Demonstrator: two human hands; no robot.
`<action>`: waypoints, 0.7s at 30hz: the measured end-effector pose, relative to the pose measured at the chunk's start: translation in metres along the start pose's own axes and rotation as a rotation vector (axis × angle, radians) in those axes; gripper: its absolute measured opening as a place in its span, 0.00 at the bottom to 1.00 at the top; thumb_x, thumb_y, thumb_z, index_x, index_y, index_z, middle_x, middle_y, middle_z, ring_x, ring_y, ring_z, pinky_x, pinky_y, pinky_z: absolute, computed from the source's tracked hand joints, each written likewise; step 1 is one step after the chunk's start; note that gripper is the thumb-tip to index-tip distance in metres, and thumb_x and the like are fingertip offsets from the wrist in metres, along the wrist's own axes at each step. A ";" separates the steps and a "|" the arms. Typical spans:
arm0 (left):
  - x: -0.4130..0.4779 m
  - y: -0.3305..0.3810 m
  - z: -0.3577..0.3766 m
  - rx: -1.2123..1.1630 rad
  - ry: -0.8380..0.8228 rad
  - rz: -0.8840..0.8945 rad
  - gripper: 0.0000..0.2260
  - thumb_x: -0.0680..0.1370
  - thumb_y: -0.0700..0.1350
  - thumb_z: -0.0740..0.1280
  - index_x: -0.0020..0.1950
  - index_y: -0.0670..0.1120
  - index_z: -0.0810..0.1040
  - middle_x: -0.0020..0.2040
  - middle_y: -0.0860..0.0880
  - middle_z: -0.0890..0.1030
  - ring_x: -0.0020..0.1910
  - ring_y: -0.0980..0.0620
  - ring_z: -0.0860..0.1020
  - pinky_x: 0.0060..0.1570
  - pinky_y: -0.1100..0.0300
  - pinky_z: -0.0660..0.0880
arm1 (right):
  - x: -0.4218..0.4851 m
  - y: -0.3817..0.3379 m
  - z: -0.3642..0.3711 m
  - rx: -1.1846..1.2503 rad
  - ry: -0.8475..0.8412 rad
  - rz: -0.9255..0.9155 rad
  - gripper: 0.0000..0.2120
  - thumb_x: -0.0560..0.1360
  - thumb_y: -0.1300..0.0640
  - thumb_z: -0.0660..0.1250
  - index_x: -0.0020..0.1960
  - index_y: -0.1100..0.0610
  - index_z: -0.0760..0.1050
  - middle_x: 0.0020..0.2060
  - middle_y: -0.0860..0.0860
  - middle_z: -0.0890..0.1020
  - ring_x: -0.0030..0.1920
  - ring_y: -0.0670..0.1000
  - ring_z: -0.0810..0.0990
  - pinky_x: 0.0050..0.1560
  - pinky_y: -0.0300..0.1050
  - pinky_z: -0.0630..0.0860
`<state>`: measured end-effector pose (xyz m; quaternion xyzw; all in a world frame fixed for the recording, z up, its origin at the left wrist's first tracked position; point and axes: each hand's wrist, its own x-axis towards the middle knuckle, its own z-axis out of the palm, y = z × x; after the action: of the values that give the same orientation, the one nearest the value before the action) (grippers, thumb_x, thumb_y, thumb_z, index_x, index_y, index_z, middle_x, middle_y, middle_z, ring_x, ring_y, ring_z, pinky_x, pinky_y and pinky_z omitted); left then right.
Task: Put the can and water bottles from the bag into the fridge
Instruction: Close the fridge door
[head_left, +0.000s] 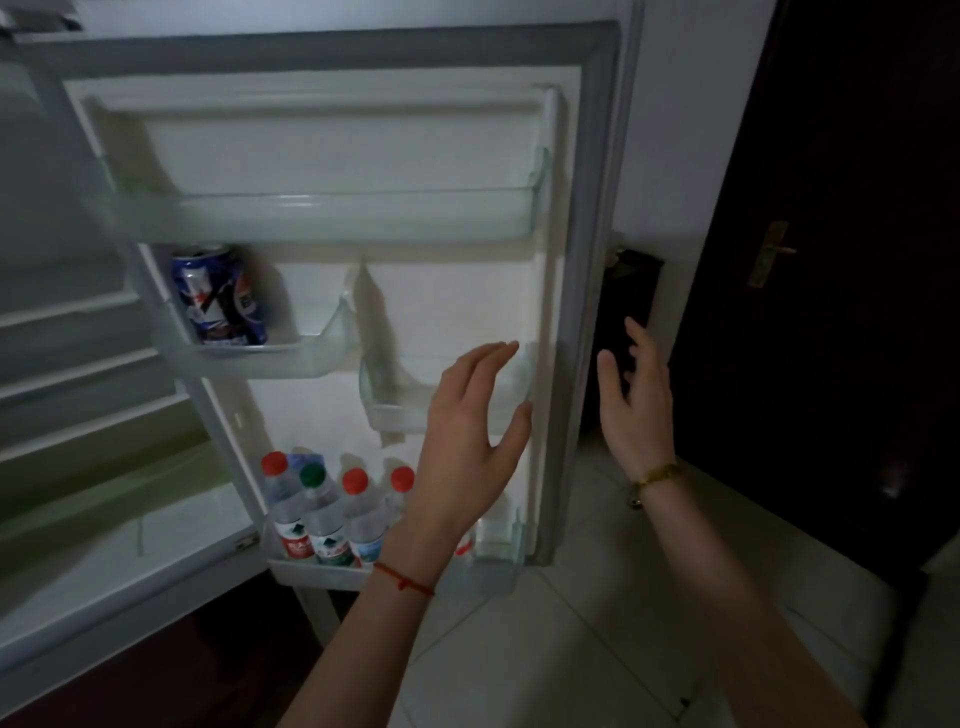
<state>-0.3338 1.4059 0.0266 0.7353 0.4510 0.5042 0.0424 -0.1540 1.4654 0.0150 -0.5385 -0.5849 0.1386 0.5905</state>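
The fridge door (582, 156) stands wide open in front of me. A blue can (221, 296) sits upright in the small middle-left door shelf (249, 361). Several water bottles (322, 514) with red and green caps stand in the bottom door shelf (317, 571). My left hand (467, 436) hovers open in front of the door's inner side, partly hiding one bottle. My right hand (636, 395) is open just past the door's outer edge, holding nothing. No bag is in view.
The top door shelf (322, 218) and a small right-hand shelf (395, 415) hold nothing. Fridge interior shelves (78, 374) lie at the left. A dark door with a brass handle (769, 254) stands at the right, over a light tiled floor (597, 649).
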 end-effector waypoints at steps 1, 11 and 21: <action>0.003 -0.001 0.006 0.021 -0.011 -0.014 0.22 0.79 0.45 0.66 0.73 0.46 0.70 0.69 0.49 0.73 0.70 0.53 0.70 0.71 0.56 0.67 | 0.008 0.005 0.001 0.000 -0.016 0.023 0.24 0.81 0.48 0.56 0.75 0.51 0.57 0.73 0.48 0.63 0.73 0.50 0.63 0.73 0.55 0.63; 0.005 -0.012 0.029 0.116 -0.122 -0.093 0.20 0.77 0.47 0.64 0.70 0.48 0.73 0.64 0.50 0.77 0.63 0.49 0.74 0.62 0.49 0.73 | 0.051 0.021 0.025 0.122 -0.230 0.293 0.25 0.83 0.47 0.49 0.78 0.52 0.50 0.77 0.49 0.58 0.76 0.51 0.58 0.68 0.38 0.53; 0.001 -0.010 0.027 0.110 -0.106 -0.102 0.18 0.77 0.45 0.65 0.67 0.49 0.75 0.61 0.50 0.79 0.60 0.49 0.76 0.60 0.49 0.74 | 0.045 0.012 0.029 0.185 -0.219 0.351 0.24 0.83 0.49 0.48 0.77 0.54 0.54 0.74 0.53 0.64 0.73 0.54 0.64 0.63 0.38 0.57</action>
<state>-0.3185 1.4229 0.0091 0.7382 0.5121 0.4360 0.0513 -0.1599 1.5199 0.0221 -0.5574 -0.5276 0.3501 0.5370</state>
